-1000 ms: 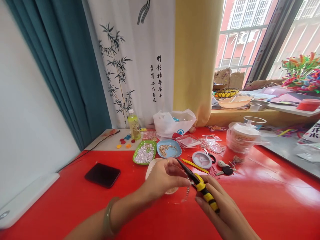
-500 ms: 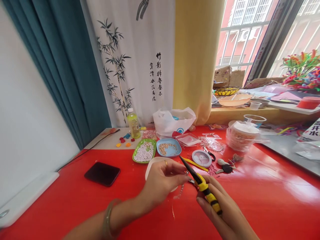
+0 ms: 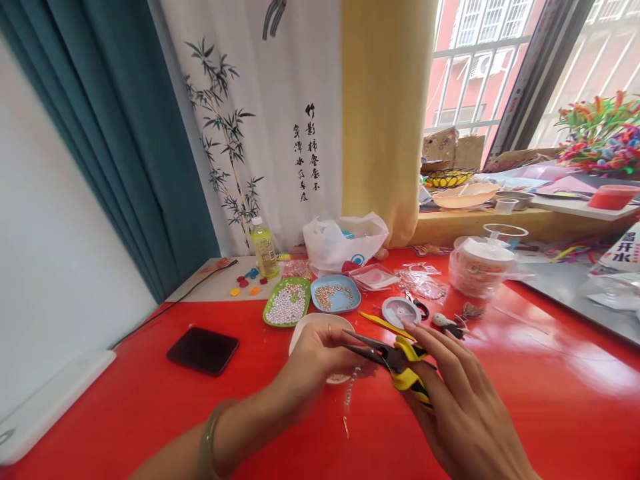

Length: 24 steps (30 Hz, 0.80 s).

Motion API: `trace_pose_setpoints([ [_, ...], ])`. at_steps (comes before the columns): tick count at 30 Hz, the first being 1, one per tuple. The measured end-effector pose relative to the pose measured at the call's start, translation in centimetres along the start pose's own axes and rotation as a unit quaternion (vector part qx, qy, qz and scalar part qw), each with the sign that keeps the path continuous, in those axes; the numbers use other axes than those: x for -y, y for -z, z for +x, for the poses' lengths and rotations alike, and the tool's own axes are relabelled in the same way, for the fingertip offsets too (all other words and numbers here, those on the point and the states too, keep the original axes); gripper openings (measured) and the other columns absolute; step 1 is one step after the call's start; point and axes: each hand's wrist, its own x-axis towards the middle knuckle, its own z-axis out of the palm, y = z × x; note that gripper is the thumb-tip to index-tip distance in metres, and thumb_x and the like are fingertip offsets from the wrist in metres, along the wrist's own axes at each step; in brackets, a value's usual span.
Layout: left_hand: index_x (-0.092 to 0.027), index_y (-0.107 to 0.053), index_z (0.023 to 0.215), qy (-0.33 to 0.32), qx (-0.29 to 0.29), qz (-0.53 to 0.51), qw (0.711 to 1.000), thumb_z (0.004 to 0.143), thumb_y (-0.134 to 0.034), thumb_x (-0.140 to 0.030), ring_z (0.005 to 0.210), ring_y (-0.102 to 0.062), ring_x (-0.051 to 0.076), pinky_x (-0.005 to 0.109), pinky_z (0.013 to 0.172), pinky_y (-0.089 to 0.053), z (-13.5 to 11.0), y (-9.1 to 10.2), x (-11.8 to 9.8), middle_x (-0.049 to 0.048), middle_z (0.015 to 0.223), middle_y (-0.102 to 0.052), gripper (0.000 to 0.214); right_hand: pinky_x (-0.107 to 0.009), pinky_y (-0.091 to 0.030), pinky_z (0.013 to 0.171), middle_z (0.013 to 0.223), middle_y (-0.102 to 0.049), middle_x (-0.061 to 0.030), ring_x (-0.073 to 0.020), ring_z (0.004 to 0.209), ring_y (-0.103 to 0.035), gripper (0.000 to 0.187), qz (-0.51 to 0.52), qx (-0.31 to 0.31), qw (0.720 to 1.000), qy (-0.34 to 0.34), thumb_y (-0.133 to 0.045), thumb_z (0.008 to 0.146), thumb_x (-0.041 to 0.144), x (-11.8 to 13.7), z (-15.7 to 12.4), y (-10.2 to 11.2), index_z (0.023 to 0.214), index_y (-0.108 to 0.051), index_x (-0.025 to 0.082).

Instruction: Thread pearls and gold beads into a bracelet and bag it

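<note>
My right hand (image 3: pixel 450 393) is wrapped round the yellow-and-black handles of long-nose pliers (image 3: pixel 393 358). The pliers' jaws are spread and point left, close to the fingertips of my left hand (image 3: pixel 313 357). My left hand is pinched on the upper end of a short string of clear beads (image 3: pixel 350 388). The string hangs over the table with a small gold-coloured end piece (image 3: pixel 346 427) at the bottom. What lies between the left fingertips is hidden. Behind my left hand stands a white dish (image 3: pixel 300 327), partly covered, with some small gold beads in it.
A green tray (image 3: pixel 267 313) of pearly beads and a blue tray (image 3: pixel 340 309) of gold beads stand beyond my hands. Further right are a thread spool (image 3: pixel 400 311), scissors (image 3: pixel 423 309) and a wrapped cup (image 3: pixel 480 270). A phone (image 3: pixel 203 350) lies left on the red table (image 3: pixel 125 407).
The pliers have swung from pointing up and left to nearly level, and their jaws have spread. My right hand has turned palm-down over the handles. My left hand keeps its pinch.
</note>
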Motion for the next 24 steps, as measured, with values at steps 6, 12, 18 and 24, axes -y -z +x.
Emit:
trace_pose_setpoints([
  [6,-0.013,-0.070,0.065,0.000,0.019,0.010,1.000,0.051,-0.066,-0.006,0.061,-0.060,0.012,0.019,0.059,-0.045,0.0,0.1,0.0,0.0038,0.064,-0.068,0.016,-0.051,-0.032,0.092,0.122,-0.043,-0.0181,-0.0319,0.114,-0.037,0.016,-0.025,-0.022,0.999,0.024,-0.041,0.081,0.012,-0.1,0.3,0.3,0.093,-0.052,0.009],
  [12,-0.014,-0.069,0.059,-0.029,0.014,0.021,0.999,0.050,-0.070,-0.006,0.059,-0.060,0.011,0.018,0.058,-0.046,-0.3,-0.1,-0.2,0.0008,0.060,-0.066,0.012,-0.049,-0.033,0.092,0.120,-0.046,-0.0184,-0.0303,0.112,-0.039,0.018,-0.021,-0.034,0.999,0.023,-0.040,0.082,0.011,0.0,0.5,0.6,0.094,-0.054,0.008],
  [18,-0.013,-0.070,0.062,-0.035,0.027,0.017,0.999,0.053,-0.070,-0.009,0.062,-0.061,0.012,0.020,0.060,-0.047,-0.4,-0.3,-0.2,0.0034,0.065,-0.068,0.010,-0.047,-0.034,0.090,0.120,-0.048,-0.0176,-0.0299,0.110,-0.041,0.018,-0.025,-0.035,0.999,0.024,-0.038,0.082,0.007,-0.1,0.6,0.9,0.086,-0.056,0.009],
  [24,-0.013,-0.069,0.059,-0.036,0.024,0.052,0.998,0.053,-0.069,-0.009,0.058,-0.058,0.010,0.019,0.058,-0.043,-0.4,0.0,0.0,0.0026,0.060,-0.065,0.008,-0.043,-0.041,0.076,0.100,-0.058,-0.0159,-0.0290,0.096,-0.049,0.017,-0.052,-0.020,0.996,0.068,-0.040,0.080,0.008,-0.7,0.6,1.3,0.079,-0.057,0.010],
])
